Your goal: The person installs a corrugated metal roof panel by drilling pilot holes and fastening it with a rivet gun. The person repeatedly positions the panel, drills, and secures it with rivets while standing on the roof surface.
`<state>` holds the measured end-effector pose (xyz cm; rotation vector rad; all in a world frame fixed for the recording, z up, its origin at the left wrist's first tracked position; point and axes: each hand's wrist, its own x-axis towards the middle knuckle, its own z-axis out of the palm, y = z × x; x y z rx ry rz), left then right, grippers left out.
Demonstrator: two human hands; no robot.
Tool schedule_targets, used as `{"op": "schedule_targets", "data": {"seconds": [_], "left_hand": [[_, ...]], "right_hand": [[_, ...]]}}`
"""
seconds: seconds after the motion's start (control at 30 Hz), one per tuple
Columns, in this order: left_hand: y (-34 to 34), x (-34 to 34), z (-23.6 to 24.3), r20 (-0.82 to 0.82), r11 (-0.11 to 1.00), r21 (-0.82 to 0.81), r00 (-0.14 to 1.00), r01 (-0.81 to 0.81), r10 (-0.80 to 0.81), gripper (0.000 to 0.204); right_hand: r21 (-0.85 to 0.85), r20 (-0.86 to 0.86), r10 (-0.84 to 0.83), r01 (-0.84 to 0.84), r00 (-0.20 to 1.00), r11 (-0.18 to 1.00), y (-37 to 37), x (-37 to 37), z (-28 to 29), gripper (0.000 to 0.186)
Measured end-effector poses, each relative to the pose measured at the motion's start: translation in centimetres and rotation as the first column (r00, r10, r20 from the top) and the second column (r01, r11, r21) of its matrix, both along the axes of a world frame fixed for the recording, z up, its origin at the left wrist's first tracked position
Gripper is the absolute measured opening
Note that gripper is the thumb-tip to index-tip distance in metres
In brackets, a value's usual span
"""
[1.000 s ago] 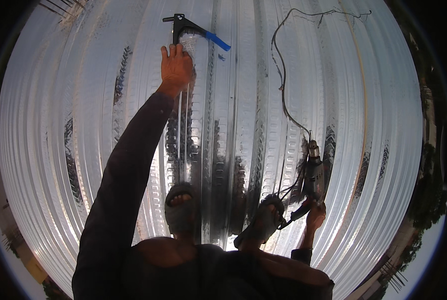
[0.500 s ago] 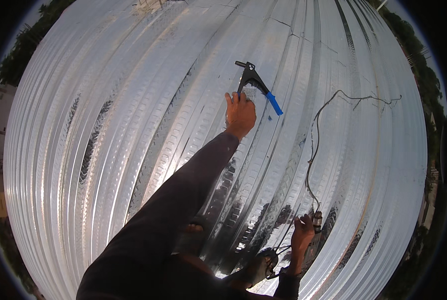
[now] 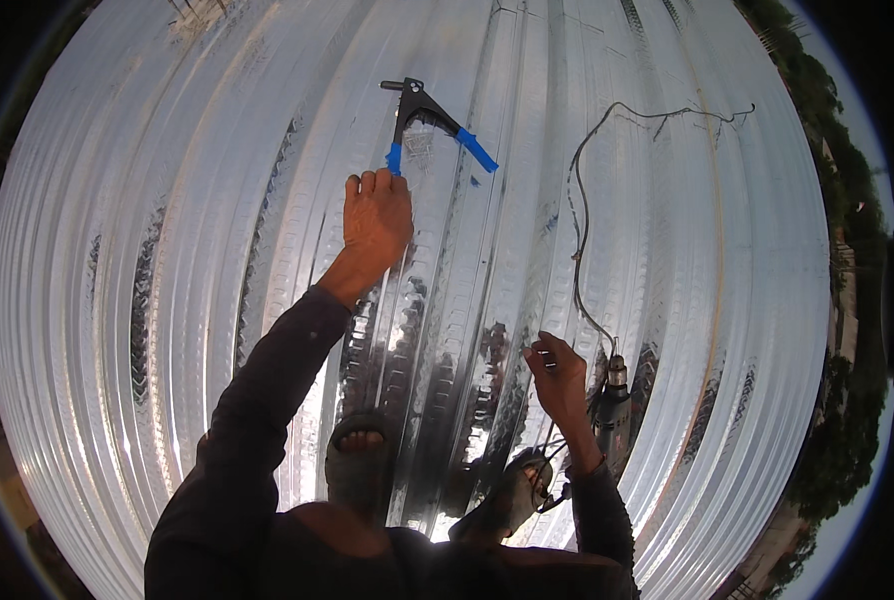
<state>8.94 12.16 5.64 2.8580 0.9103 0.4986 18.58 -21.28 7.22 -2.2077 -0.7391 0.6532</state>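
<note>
On the ribbed metal sheeting [image 3: 297, 250] is a black hand riveter [image 3: 414, 103] with two blue-wrapped handles, its nose pointing left. My left hand [image 3: 377, 215], fingers curled, closes at the lower end of its left handle; the thumb is hidden. Lower right, my right hand [image 3: 559, 375] is raised with thumb and index finger pinched together. Something small and dark shows between them, too small to name. Just right of that wrist stands a dark power drill [image 3: 615, 415] with a metal chuck, partly hidden by my forearm.
A dark cable [image 3: 581, 220] curves over the sheeting from near the chuck to the upper right. My sandalled left foot [image 3: 359, 455] and right foot [image 3: 522, 490] are below my hands. Raised ribs run lengthwise, with trees [image 3: 847, 200] beyond the right edge.
The view has shifted. My left hand has slid down the riveter's handle, showing its blue wrap. My right hand has moved up and left, away from the drill's chuck.
</note>
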Motion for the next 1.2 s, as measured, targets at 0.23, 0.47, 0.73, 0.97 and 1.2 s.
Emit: {"op": "schedule_targets", "data": {"seconds": [0.23,0.47,0.73,0.97,1.2], "left_hand": [[-10.4,-2.7,-2.0,0.354,0.666,-0.706,0.935,0.242,0.036,0.016],[-11.0,-2.0,-3.7,0.279,0.697,-0.714,0.941,0.069,0.192,0.018],[-9.0,-4.2,-4.9,0.335,0.59,-0.807,0.842,0.024,0.424,0.014],[-9.7,-6.0,-6.1,0.271,0.495,-0.869,0.82,-0.017,0.504,0.017],[-9.8,-5.3,-6.7,0.267,0.538,-0.842,0.83,-0.045,0.489,0.02]], "right_hand": [[0.266,-0.574,0.059,0.117,0.817,0.957,10.6,1.6,-2.4,0.031],[0.265,-0.259,0.088,-0.017,0.962,0.964,11.3,3.8,-7.7,0.017],[0.158,0.176,0.063,-0.091,0.982,0.983,12.4,7.3,-12.2,0.009],[0.205,0.319,0.048,-0.118,0.947,0.972,13.2,6.0,-13.0,0.008],[0.12,0.426,0.124,-0.192,0.896,0.974,12.9,6.4,-14.0,0.012]]}}
